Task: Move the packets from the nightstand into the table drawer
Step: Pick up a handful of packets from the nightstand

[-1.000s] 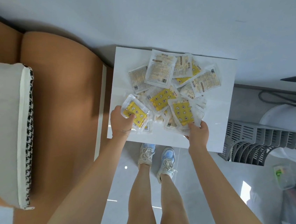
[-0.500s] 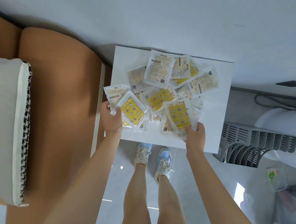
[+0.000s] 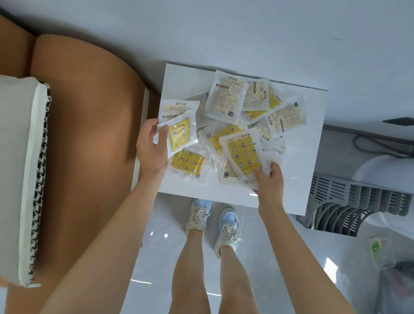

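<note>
Several clear packets with yellow printed pads (image 3: pixel 230 123) lie heaped on the white nightstand (image 3: pixel 299 166). My left hand (image 3: pixel 152 146) grips two packets (image 3: pixel 178 125) lifted at the nightstand's left edge, one yellow side up, one showing its white label. My right hand (image 3: pixel 269 181) pinches the near corner of a small stack of packets (image 3: pixel 243 155) raised off the heap at its front right. One yellow packet (image 3: pixel 187 163) lies flat between my hands. No drawer is in view.
A brown padded headboard (image 3: pixel 82 118) and a grey pillow with checked trim (image 3: pixel 3 168) lie left of the nightstand. A grey slatted rack (image 3: pixel 349 205) and a white rounded tub (image 3: pixel 402 182) stand at its right. Bags (image 3: pixel 402 305) sit on the floor at lower right. My feet (image 3: pixel 213 221) stand before the nightstand.
My left hand has picked up a second packet and lifted both toward the nightstand's left edge. My right hand has kept its hold on the stack and raised it slightly.
</note>
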A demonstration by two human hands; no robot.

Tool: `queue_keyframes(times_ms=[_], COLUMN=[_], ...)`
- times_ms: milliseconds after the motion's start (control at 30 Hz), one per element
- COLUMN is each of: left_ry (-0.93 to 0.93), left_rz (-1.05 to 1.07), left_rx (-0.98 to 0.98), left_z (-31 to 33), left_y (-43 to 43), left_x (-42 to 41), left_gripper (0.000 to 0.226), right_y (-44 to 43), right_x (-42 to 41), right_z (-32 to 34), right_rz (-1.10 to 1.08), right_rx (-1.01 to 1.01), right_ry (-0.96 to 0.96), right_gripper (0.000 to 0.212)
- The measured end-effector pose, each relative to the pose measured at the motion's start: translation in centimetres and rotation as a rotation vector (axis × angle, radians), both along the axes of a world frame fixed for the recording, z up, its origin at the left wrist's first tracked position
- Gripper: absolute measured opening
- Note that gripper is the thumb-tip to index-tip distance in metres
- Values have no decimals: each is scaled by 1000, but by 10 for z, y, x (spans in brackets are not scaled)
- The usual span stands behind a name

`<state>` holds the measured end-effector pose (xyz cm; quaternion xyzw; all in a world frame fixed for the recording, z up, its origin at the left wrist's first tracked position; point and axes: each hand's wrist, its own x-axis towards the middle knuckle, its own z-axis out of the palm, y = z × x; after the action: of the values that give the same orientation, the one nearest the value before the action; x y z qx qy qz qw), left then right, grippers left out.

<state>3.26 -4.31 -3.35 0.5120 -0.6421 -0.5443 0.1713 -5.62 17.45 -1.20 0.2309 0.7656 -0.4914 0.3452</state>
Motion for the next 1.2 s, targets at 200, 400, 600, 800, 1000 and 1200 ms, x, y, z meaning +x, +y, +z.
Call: queue_keyframes(times_ms=[200,400,600,800,1000,1200], left_ry=[48,72,66,36,54,166], left_rz=[-88,24,116,226,461,722], left_rx=[76,257,289,241,271,311], left_z=[13,31,56,89,122,138], left_y=[5,23,35,54,88,115], left_x=[0,13,52,122,211,298], left_gripper=[5,8,15,11,10,14], right_y=[-11,-6,7,4,-6,-21], right_x=[8,14,23,51,97,170], right_z=[16,37,58,84,118,143], right_rz=[3,0,69,251,456,622], right_rx=[-98,-86,-97,-106,-171,-201], right_ry=[24,10,-12,3,-35,-83], right_gripper=[15,13,19,39,38,34])
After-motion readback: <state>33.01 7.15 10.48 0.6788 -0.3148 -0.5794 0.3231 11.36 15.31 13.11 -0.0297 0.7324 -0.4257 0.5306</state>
